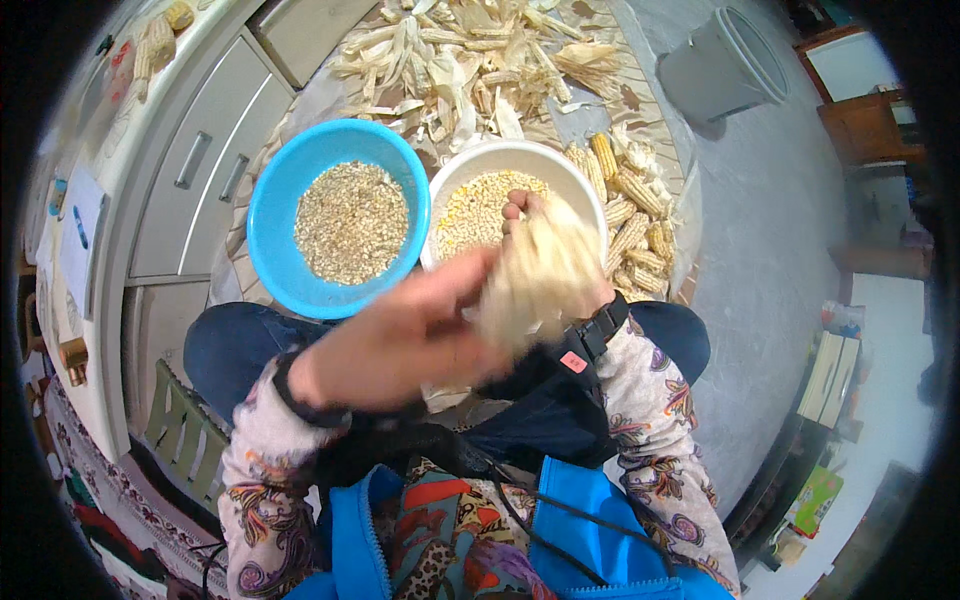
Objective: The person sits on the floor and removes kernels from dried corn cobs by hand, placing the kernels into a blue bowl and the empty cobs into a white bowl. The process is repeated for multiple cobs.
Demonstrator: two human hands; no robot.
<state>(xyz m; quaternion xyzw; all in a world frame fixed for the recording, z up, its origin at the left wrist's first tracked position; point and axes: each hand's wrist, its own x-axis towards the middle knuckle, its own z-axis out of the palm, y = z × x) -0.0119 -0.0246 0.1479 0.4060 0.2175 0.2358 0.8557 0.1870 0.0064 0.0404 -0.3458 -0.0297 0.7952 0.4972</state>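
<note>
Both hands are over the near side of a white basin (592,187) of pale and yellow corn kernels (480,199). My right hand (517,204) holds a bunch of dry corn husk (544,277), which covers most of its palm; its fingertips show past the far edge. From the left, my left hand (405,330) has its thumb and fingers around the husk's near edge, blurred by motion. Whether an ear of corn is inside the husk cannot be seen. Beside the white basin stands a blue basin (274,217) with duller, brownish kernels (352,225).
Loose husks and cobs (465,67) lie heaped beyond the basins on a patterned sheet (637,90). Husked corn ears (637,225) are piled right of the white basin. A grey bucket (712,75) stands far right. A drawer cabinet (202,165) borders the left.
</note>
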